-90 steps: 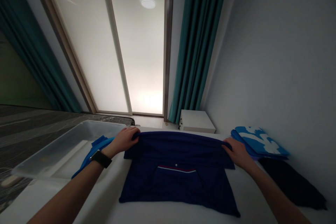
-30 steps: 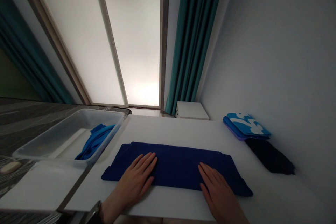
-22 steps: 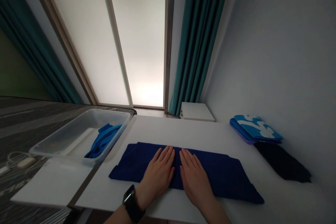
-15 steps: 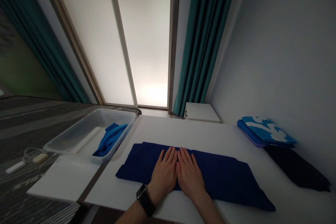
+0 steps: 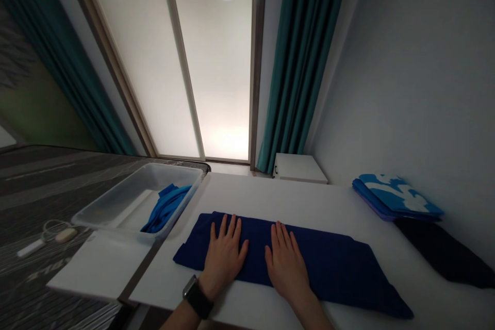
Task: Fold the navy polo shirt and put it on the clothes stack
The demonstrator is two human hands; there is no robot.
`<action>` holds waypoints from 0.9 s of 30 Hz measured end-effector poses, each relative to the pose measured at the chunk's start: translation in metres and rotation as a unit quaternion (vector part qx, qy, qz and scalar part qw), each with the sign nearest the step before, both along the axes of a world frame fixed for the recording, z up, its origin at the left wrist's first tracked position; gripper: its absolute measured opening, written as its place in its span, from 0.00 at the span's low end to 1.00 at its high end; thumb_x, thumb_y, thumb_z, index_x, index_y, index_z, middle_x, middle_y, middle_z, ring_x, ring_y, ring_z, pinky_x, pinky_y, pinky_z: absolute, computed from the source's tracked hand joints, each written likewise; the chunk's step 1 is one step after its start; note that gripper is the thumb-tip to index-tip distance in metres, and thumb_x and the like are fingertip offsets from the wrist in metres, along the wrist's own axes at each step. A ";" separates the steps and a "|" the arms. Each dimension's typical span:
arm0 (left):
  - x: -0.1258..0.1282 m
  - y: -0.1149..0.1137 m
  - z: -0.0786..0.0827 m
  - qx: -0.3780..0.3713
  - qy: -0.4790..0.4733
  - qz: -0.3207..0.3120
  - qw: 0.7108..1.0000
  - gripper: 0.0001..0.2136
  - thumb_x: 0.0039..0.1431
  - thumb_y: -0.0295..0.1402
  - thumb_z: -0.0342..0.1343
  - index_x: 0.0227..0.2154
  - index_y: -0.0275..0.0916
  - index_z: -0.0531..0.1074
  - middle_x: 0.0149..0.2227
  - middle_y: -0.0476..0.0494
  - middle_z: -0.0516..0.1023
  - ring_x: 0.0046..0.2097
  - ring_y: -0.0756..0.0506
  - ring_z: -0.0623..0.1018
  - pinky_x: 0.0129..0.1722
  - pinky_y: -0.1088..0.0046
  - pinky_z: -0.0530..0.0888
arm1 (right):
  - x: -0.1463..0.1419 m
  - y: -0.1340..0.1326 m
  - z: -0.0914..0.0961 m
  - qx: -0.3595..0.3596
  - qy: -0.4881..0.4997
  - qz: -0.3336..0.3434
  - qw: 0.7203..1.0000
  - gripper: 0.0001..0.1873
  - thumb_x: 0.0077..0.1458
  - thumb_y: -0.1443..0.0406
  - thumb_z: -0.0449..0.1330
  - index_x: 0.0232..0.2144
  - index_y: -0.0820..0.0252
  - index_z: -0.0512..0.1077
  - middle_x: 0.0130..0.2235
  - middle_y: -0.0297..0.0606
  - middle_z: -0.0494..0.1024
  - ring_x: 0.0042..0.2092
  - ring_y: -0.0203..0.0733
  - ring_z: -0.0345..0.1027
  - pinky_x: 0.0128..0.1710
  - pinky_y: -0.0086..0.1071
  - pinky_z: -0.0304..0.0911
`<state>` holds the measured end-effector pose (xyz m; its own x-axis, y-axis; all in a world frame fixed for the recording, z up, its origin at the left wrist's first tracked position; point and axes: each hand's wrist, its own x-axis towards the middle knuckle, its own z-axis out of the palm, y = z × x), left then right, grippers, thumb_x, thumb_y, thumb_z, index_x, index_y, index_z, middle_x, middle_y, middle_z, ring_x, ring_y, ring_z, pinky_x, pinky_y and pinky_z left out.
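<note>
A dark blue garment [image 5: 332, 260], folded into a long strip, lies across the white table [image 5: 247, 193] in front of me. My left hand [image 5: 225, 252] rests flat on its left part, fingers spread, with a black watch on the wrist. Right of it, my right hand [image 5: 286, 260] lies flat on the middle of the cloth, fingers stretched out and thumb apart. A band of the cloth shows between the two hands. Neither hand grips anything.
At left, a translucent plastic bin [image 5: 112, 224] holds a bright blue garment [image 5: 165, 208]. Folded blue and white clothes [image 5: 398, 196] are stacked at the right by the wall, beside a black folded cloth [image 5: 444, 252]. A white cabinet [image 5: 299, 166] stands behind the table.
My hands, side by side at the cloth's middle before, have moved apart. The left slid left and its fingers spread; the right shifted slightly right. The cloth keeps its shape.
</note>
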<state>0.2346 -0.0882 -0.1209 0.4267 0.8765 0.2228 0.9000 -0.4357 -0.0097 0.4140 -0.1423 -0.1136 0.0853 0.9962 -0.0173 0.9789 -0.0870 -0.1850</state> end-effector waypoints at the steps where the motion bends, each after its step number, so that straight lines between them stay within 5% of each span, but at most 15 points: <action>1: -0.001 0.000 0.000 -0.004 0.001 0.005 1.000 0.27 0.66 0.42 0.42 0.64 0.35 0.58 0.67 0.36 0.57 0.67 0.30 0.55 0.62 0.40 0.55 | 0.000 0.000 -0.001 0.002 -0.002 0.000 1.000 0.34 0.64 0.58 0.41 0.67 0.72 0.49 0.69 0.45 0.44 0.70 0.48 0.37 0.68 0.44 0.35; 7: -0.017 0.008 0.001 -0.030 0.004 0.020 0.999 0.31 0.67 0.51 0.39 0.65 0.35 0.57 0.68 0.35 0.55 0.68 0.33 0.54 0.64 0.46 0.54 | 0.000 0.001 -0.005 0.026 0.002 0.002 1.000 0.34 0.63 0.58 0.42 0.66 0.72 0.51 0.69 0.45 0.45 0.70 0.49 0.38 0.68 0.45 0.34; 15: -0.045 0.015 0.007 -0.058 0.007 0.083 0.995 0.31 0.67 0.49 0.39 0.66 0.34 0.56 0.68 0.40 0.52 0.69 0.34 0.52 0.65 0.54 0.56 | 0.002 0.002 -0.011 0.032 -0.007 0.005 0.999 0.34 0.63 0.57 0.41 0.66 0.73 0.52 0.69 0.47 0.47 0.69 0.50 0.40 0.68 0.46 0.36; 22: -0.052 0.013 -0.001 -0.001 0.008 0.104 0.995 0.27 0.67 0.41 0.40 0.64 0.32 0.59 0.67 0.38 0.56 0.67 0.32 0.56 0.64 0.46 0.55 | 0.002 0.001 -0.011 0.021 -0.024 0.005 0.999 0.35 0.63 0.57 0.40 0.66 0.72 0.51 0.69 0.46 0.47 0.69 0.49 0.40 0.68 0.45 0.36; 27: -0.035 0.013 0.018 0.048 0.016 0.023 0.998 0.26 0.66 0.39 0.43 0.61 0.29 0.63 0.65 0.33 0.60 0.68 0.35 0.55 0.66 0.48 0.49 | -0.001 0.005 0.001 -0.007 -0.027 0.001 1.000 0.34 0.64 0.57 0.39 0.67 0.71 0.50 0.69 0.44 0.45 0.70 0.47 0.37 0.68 0.45 0.35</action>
<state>0.1995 -0.0756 -0.1030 0.3955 0.8700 0.2943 0.9173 -0.3903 -0.0788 0.4125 -0.1372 -0.1131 0.0840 0.9961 -0.0266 0.9877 -0.0868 -0.1299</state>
